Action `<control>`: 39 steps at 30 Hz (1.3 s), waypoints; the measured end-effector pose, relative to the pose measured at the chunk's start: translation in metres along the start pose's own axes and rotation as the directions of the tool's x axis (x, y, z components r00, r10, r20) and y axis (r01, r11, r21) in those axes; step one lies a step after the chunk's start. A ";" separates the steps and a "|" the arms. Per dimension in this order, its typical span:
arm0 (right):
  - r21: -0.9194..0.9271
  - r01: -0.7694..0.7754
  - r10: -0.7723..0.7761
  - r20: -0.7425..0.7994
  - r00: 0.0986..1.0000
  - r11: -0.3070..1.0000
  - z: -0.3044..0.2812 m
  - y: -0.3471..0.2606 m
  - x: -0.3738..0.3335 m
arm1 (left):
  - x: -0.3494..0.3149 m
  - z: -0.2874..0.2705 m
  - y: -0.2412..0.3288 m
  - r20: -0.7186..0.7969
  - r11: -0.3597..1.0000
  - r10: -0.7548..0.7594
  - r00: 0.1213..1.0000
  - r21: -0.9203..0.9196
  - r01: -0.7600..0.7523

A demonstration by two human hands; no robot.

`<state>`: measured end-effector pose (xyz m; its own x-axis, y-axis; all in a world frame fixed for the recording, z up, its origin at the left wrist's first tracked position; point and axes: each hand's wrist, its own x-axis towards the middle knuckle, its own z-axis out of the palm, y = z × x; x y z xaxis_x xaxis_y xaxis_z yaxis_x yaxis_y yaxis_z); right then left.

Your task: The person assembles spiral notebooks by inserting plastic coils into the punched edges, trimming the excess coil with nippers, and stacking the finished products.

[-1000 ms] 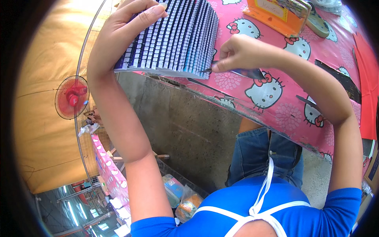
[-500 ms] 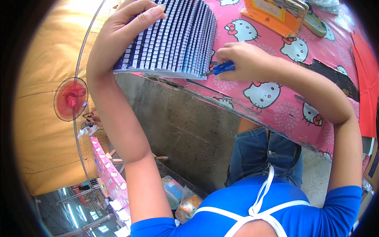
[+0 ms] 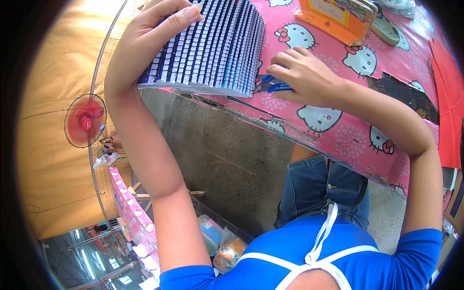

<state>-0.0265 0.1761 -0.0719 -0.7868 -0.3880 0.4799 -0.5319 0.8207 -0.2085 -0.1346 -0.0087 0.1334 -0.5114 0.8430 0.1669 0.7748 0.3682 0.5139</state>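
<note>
A stepped stack of thin booklets or sheets (image 3: 208, 53), with rows of small white squares on dark blue edges, lies at the table's near edge. My left hand (image 3: 162, 21) rests over its far left part, thumb and fingers bent against it; some fingertips are cut off by the view's edge. Just right of the stack, my right hand (image 3: 304, 72) holds small blue-handled pliers (image 3: 280, 88). Their two handles are spread apart under my loosened fingers. The jaws point toward the stack's near right corner and are hard to make out.
A pink table cover (image 3: 355, 140) with white cat faces lies under everything. Beyond my right hand stand an orange holder (image 3: 333, 24) and a greenish oval thing (image 3: 386, 29). Red sheets (image 3: 447, 106) lie far right. A red fan (image 3: 86, 122) is at left.
My right hand has drawn slightly away from the stack's corner and its fingers have loosened, so the pliers' handles have spread. My left hand stays in place on the stack.
</note>
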 end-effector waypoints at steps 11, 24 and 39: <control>0.384 -0.647 0.341 0.615 0.711 0.658 -0.027 0.002 0.041 | 0.001 -0.004 0.007 0.050 1.000 -0.016 0.999 -0.009 0.017; 0.144 -0.160 0.123 0.235 0.964 0.977 -0.006 -0.004 0.015 | 0.002 -0.007 -0.007 0.042 0.995 0.001 0.999 0.103 -0.005; 0.296 -0.723 0.368 0.705 0.606 0.624 -0.040 0.003 0.047 | 0.001 -0.004 0.001 0.055 0.998 0.004 0.998 0.058 -0.007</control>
<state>-0.0530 0.1772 -0.0160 -0.8931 -0.2292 -0.3870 0.1444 0.6688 -0.7293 -0.1356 -0.0090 0.1378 -0.4870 0.8648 0.1225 0.7988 0.3842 0.4629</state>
